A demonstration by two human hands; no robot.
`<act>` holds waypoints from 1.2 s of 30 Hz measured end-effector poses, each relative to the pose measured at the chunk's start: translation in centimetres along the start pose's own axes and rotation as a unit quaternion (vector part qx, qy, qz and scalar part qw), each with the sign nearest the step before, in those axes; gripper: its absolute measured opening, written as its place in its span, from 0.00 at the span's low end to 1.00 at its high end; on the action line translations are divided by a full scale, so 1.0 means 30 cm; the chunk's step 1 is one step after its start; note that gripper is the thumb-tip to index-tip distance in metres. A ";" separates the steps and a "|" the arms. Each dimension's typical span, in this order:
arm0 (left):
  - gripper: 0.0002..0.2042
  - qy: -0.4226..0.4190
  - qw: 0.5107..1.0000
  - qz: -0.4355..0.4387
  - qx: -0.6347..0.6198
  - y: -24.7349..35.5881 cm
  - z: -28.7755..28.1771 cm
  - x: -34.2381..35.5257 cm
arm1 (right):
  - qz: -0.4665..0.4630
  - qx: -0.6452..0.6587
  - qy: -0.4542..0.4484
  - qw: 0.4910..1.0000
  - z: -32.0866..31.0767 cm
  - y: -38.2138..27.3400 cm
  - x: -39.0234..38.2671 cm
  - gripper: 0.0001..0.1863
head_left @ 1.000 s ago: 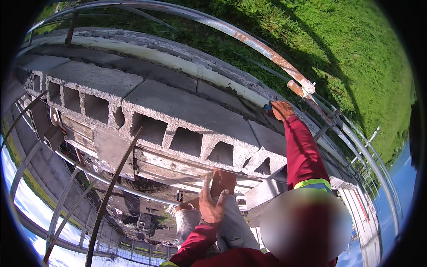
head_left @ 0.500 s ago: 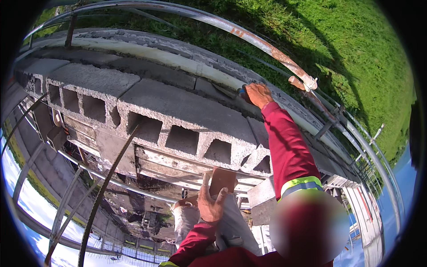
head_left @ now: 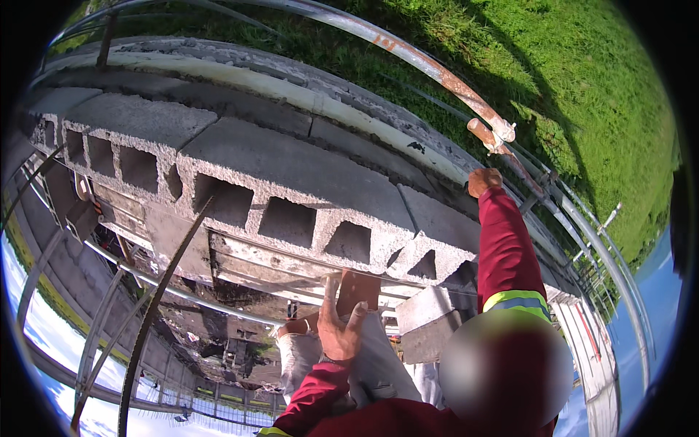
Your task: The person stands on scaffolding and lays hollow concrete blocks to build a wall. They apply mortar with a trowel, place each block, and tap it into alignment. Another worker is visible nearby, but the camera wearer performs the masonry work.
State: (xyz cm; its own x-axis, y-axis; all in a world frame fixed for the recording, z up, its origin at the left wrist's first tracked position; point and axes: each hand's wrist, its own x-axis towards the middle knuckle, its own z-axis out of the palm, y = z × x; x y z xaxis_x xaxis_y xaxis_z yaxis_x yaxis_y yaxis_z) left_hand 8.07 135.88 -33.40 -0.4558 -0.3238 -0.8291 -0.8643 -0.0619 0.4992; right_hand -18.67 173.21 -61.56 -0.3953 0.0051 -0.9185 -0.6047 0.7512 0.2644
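Observation:
My right hand (head_left: 484, 182) is closed at the far side of the block wall, arm stretched out to the right. The trowel it grips, with a blue handle and grey blade in the earlier frame, is now almost wholly hidden by the hand. Below it runs a course of grey hollow concrete blocks (head_left: 291, 171), their open cells facing me. My left hand (head_left: 340, 335) is in front of my light trousers (head_left: 375, 357), with thumb and index finger apart. Just beyond its fingers shows a brown flat-looking piece (head_left: 359, 291); whether they touch it I cannot tell.
A rusty metal pipe rail (head_left: 429, 65) curves along the far side, with grass (head_left: 582, 87) beyond. A pale pipe-like strip (head_left: 240, 84) runs behind the blocks. One bent rebar (head_left: 164, 291) rises at the left. Loose grey blocks (head_left: 426, 313) sit below the wall.
My right hand has moved right along the far side of the wall, and the trowel has gone out of sight. The view has shifted slightly; my left hand stays nearly in place.

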 end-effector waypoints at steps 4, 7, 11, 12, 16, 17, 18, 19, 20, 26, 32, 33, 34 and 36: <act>0.40 -0.009 0.999 -0.013 -0.046 -0.010 0.007 -0.008 | -0.110 0.194 0.204 0.953 -0.063 -0.108 0.057 0.13; 0.41 -0.023 1.000 -0.011 -0.002 -0.006 0.008 -0.008 | -0.180 0.228 0.325 0.900 -0.084 -0.205 0.124 0.15; 0.41 -0.025 0.999 -0.015 -0.030 0.007 0.013 -0.009 | -0.097 0.154 0.134 0.974 0.011 -0.132 0.121 0.20; 0.41 -0.025 0.998 -0.026 -0.056 0.010 0.016 -0.010 | -0.124 0.140 0.140 0.972 0.058 -0.069 0.085 0.19; 0.42 -0.024 0.993 -0.032 -0.109 0.011 0.028 -0.003 | 0.008 -0.002 -0.048 0.999 0.194 0.133 -0.019 0.16; 0.43 -0.016 0.994 -0.033 -0.100 0.010 0.026 -0.003 | 0.023 -0.013 -0.059 0.998 0.221 0.164 -0.055 0.16; 0.43 -0.017 0.993 -0.031 -0.110 0.009 0.025 -0.003 | 0.034 -0.025 -0.068 0.997 0.237 0.184 -0.080 0.16; 0.43 -0.011 0.995 -0.030 -0.098 0.006 0.025 -0.003 | 0.041 -0.008 -0.046 0.998 0.240 0.175 -0.085 0.16; 0.42 -0.007 0.997 -0.033 -0.076 0.002 0.023 -0.005 | 0.045 0.010 -0.035 0.998 0.233 0.140 -0.079 0.16; 0.42 0.007 0.999 -0.017 -0.045 -0.008 0.014 -0.012 | 0.095 0.143 -0.007 0.985 -0.089 -0.326 0.116 0.22; 0.45 0.022 0.999 -0.028 -0.033 -0.022 0.015 -0.018 | -0.064 0.165 0.066 0.982 -0.676 -0.581 0.115 0.21; 0.46 0.034 0.999 -0.021 0.006 -0.030 0.013 -0.015 | -0.068 0.199 0.110 0.971 -0.731 -0.582 0.073 0.20; 0.46 0.034 0.999 -0.018 -0.028 -0.038 0.015 -0.014 | -0.078 0.237 0.172 0.953 -0.779 -0.589 0.038 0.19; 0.45 0.042 0.996 -0.018 -0.070 -0.052 0.023 -0.019 | -0.134 0.304 0.237 0.913 -0.837 -0.569 -0.014 0.17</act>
State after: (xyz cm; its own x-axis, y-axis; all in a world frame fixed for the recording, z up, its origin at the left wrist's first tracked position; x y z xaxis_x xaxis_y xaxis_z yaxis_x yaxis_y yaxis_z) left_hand 9.55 136.81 -33.89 -0.4006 -0.3964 -0.8261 -0.8387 -0.2044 0.5048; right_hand -25.54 143.81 -58.30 -0.6317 -0.4106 -0.6575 -0.2859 0.9118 -0.2948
